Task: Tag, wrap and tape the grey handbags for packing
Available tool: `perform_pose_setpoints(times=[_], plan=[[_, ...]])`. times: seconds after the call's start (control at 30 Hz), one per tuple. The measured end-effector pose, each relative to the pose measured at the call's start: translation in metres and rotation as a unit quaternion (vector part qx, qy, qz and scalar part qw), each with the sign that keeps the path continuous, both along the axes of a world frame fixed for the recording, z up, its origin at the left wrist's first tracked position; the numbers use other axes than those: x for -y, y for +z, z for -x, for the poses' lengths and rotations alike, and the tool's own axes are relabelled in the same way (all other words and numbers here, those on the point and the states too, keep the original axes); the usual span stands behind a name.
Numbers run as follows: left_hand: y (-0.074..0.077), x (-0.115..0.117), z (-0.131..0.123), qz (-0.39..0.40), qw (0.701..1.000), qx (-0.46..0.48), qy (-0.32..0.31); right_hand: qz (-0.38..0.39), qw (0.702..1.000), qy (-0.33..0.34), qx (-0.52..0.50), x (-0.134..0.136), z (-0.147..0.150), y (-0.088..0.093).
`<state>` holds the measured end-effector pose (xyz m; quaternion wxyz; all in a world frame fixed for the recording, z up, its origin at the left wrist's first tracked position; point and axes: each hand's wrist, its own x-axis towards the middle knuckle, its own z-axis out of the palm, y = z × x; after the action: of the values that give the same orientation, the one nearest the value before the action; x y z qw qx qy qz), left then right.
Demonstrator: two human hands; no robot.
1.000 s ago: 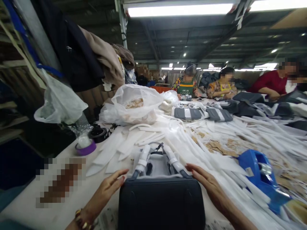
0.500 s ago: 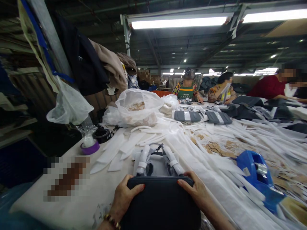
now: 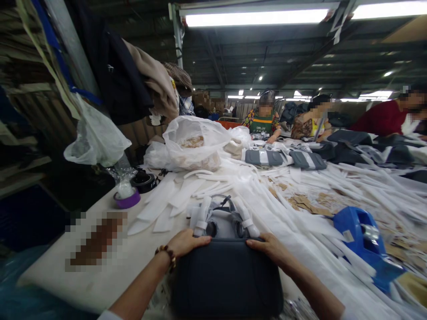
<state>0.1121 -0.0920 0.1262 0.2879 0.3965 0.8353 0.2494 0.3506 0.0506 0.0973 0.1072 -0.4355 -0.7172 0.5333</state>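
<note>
A dark slate-blue bag (image 3: 228, 280) is before me at the table's near edge, its broad smooth panel facing me. White-wrapped handles (image 3: 203, 218) rise beyond its top edge, with grey straps and clear plastic between them. My left hand (image 3: 188, 243) grips the top edge near the left corner, thumb lying along the rim. Near the right corner, my right hand (image 3: 271, 248) holds the same edge, its thumb on the panel. The other fingers of both hands are partly hidden behind the bag.
White foam strips (image 3: 156, 209) lie to the left and beyond the bag. A blue tape dispenser (image 3: 358, 235) stands at right. A purple tape roll (image 3: 127, 198) is at left. Farther back are an open plastic bag (image 3: 200, 153), grey bags (image 3: 263, 157) and several co-workers.
My left hand has shifted inward along the bag's top edge, and both forearms reach farther forward. More of the bag's front panel shows now. The camera view has moved slightly.
</note>
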Motion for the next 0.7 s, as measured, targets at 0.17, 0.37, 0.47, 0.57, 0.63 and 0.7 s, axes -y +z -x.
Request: perform_pose_setpoints(times=[0.17, 0.37, 0.47, 0.57, 0.63, 0.7], plan=[[0.004, -0.03, -0.016, 0.005, 0.995, -0.085, 0.059, 0.043, 0.998, 0.02, -0.043, -0.005, 0.005, 0.007], [-0.016, -0.031, -0.023, -0.032, 0.99, -0.082, 0.113, 0.195, 0.977, 0.049, -0.071, -0.011, 0.015, 0.019], [-0.027, -0.029, -0.017, -0.071, 0.987, -0.047, 0.139, 0.248, 0.96, 0.068, -0.111, -0.014, 0.019, 0.016], [-0.036, -0.03, -0.01, -0.113, 0.979, -0.007, 0.17, 0.28, 0.938, 0.07, -0.19, -0.018, 0.02, 0.008], [-0.04, -0.031, -0.008, -0.131, 0.973, 0.018, 0.191, 0.289, 0.929, 0.064, -0.221, -0.02, 0.021, 0.003], [-0.042, -0.031, -0.008, -0.145, 0.967, 0.049, 0.204, 0.256, 0.94, 0.066, -0.218, -0.022, 0.02, -0.002]])
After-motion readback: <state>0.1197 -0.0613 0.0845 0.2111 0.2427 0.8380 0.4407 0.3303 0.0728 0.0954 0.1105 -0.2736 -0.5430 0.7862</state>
